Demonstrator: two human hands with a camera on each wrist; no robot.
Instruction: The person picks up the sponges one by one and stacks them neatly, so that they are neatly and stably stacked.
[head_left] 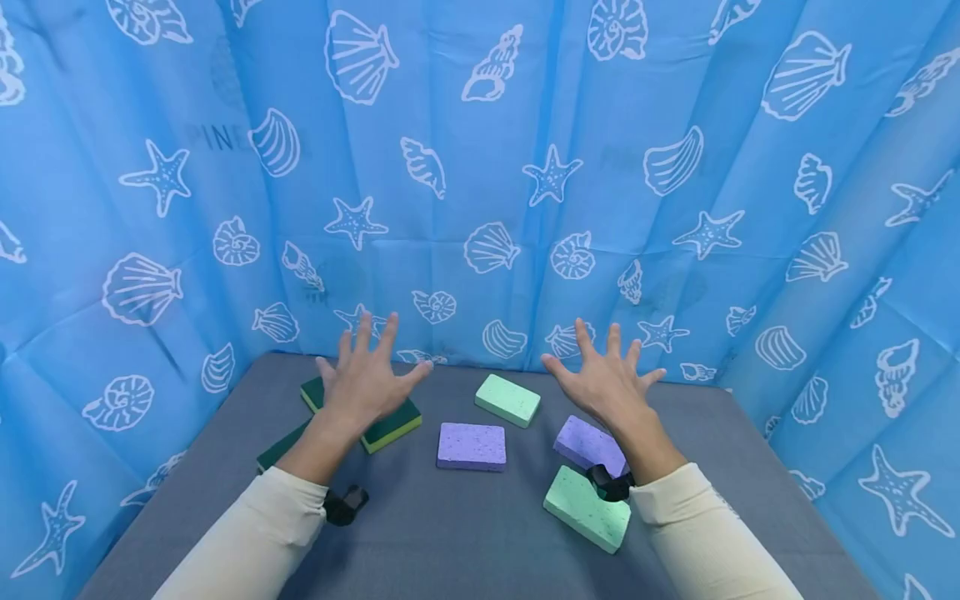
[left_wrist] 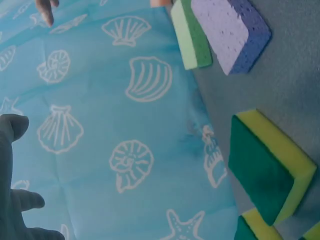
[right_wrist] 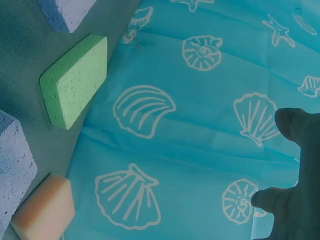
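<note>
Both hands hover over the table with fingers spread and nothing in them. My left hand (head_left: 363, 383) overlaps the dark green and yellow scrub sponges (head_left: 393, 427) at the left in the head view. In the left wrist view its fingers (left_wrist: 30, 200) show at the left edge, apart from any sponge. My right hand (head_left: 609, 383) is above a purple sponge (head_left: 588, 443) and a light green sponge (head_left: 585, 508). Between the hands lie another purple sponge (head_left: 471, 447) and, farther back, another light green one (head_left: 507, 400). An orange sponge (right_wrist: 47, 210) appears in the right wrist view.
A grey cloth covers the table (head_left: 450, 533). Blue curtains (head_left: 480, 208) with white shells and starfish hang behind it and along both sides, close to its edges. Dark wrist cameras (head_left: 345, 506) sit at both cuffs.
</note>
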